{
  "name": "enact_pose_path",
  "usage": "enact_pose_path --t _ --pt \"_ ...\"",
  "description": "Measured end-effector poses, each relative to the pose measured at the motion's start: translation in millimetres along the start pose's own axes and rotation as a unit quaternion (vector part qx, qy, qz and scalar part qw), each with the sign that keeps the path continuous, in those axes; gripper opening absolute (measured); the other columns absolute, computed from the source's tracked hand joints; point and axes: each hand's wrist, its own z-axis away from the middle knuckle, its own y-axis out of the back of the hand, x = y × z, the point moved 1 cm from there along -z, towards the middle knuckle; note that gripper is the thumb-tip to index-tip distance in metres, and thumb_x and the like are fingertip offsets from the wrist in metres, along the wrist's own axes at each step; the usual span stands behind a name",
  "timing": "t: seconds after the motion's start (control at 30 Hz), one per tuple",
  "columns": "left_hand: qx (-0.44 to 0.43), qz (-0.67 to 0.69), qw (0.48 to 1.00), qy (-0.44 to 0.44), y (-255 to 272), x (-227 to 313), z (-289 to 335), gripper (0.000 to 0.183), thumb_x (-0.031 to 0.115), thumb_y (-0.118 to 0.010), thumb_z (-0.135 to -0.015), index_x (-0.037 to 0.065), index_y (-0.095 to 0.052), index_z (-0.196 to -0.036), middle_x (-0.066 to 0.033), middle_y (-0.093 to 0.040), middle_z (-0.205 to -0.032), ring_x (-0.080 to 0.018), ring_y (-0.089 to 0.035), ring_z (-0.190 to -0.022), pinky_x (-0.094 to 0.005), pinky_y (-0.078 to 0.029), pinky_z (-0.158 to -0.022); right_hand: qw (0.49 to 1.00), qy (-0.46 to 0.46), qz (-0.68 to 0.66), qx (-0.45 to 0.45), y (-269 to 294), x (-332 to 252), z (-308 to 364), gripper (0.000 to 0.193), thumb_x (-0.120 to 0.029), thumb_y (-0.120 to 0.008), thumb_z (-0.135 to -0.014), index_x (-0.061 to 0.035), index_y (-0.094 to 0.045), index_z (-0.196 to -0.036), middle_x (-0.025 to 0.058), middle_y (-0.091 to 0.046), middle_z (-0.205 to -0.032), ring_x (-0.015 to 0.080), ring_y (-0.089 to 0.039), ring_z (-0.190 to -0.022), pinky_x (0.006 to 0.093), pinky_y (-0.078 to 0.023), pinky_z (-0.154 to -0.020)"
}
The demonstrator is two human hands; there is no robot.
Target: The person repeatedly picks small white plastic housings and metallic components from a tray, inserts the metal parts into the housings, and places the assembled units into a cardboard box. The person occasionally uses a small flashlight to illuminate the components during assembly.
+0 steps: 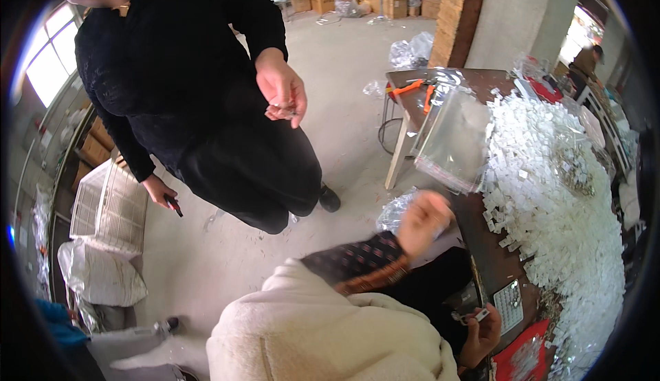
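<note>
My left hand (425, 224), in a dark patterned sleeve, is raised beside the table's near edge. It is smeared by motion, so its fingers do not read clearly. Low at the right, my right hand (483, 331) pinches a small white rectangular piece (482, 314) with a dark spot on it. Next to that hand lie a white gridded sheet (509, 307) and a red bag (524, 353) with clear plastic on it. A large heap of small white pieces (536, 195) covers much of the brown table (478, 233).
A co-worker in black (185, 99) stands ahead, small clear items in one hand (282, 89), a dark tool in the other. Clear plastic bags (454, 140) and orange-handled tools (408, 87) lie on the table. A white crate (108, 206) and sack (103, 274) stand left; another person sits far right.
</note>
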Motion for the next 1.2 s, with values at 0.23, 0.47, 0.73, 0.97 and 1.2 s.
enact_pose_path --t 0.23,0.47,0.73,0.97,1.2 --pt "0.303 -0.226 0.84 -0.39 118 178 -11 0.041 0.003 -0.05 -0.095 0.003 -0.041 -0.135 -0.0048 -0.054 -0.091 -0.0128 -0.05 -0.076 -0.0266 -0.044 -0.066 0.982 -0.039 -0.093 -0.163 -47 7 -20 0.04 -0.003 -0.067 -0.088 -0.0002 -0.054 -0.126 0.0094 -0.065 -0.098 0.0121 -0.063 -0.084 0.0254 -0.054 -0.075" --pt "-0.296 0.051 0.876 -0.378 112 279 40 0.055 0.068 -0.058 -0.085 0.013 -0.061 -0.083 0.0019 -0.053 -0.073 -0.0136 -0.051 -0.066 -0.0281 -0.037 -0.061 0.955 -0.072 -0.129 -0.256 -83 7 -40 0.039 0.001 -0.067 -0.086 0.0005 -0.056 -0.123 0.0104 -0.066 -0.094 0.0128 -0.064 -0.082 0.0273 -0.055 -0.078" --pt "-0.429 -0.013 0.839 -0.334 100 295 53 0.057 0.068 -0.057 -0.085 0.011 -0.066 -0.09 -0.0001 -0.062 -0.077 -0.0144 -0.06 -0.071 -0.027 -0.042 -0.06 0.947 -0.066 -0.128 -0.286 -90 13 -34 0.037 -0.001 -0.065 -0.088 0.0002 -0.055 -0.124 0.0106 -0.066 -0.095 0.0119 -0.064 -0.081 0.0254 -0.054 -0.076" --pt "-0.424 0.012 0.847 -0.319 95 287 51 0.057 0.068 -0.057 -0.085 0.011 -0.066 -0.09 -0.0003 -0.062 -0.075 -0.0147 -0.06 -0.071 -0.0273 -0.042 -0.06 0.949 -0.091 -0.133 -0.272 -82 21 -27 0.036 -0.004 -0.064 -0.091 -0.0012 -0.054 -0.125 0.0091 -0.067 -0.096 0.0115 -0.063 -0.079 0.0244 -0.053 -0.074" --pt "-0.432 0.011 0.844 -0.317 93 289 49 0.058 0.067 -0.057 -0.086 0.01 -0.067 -0.09 -0.0007 -0.063 -0.073 -0.0154 -0.06 -0.071 -0.0277 -0.042 -0.06 0.947 -0.089 -0.143 -0.274 -85 24 -24 0.036 -0.003 -0.064 -0.091 0.0 -0.055 -0.125 0.0101 -0.067 -0.094 0.0113 -0.063 -0.077 0.0244 -0.052 -0.074"
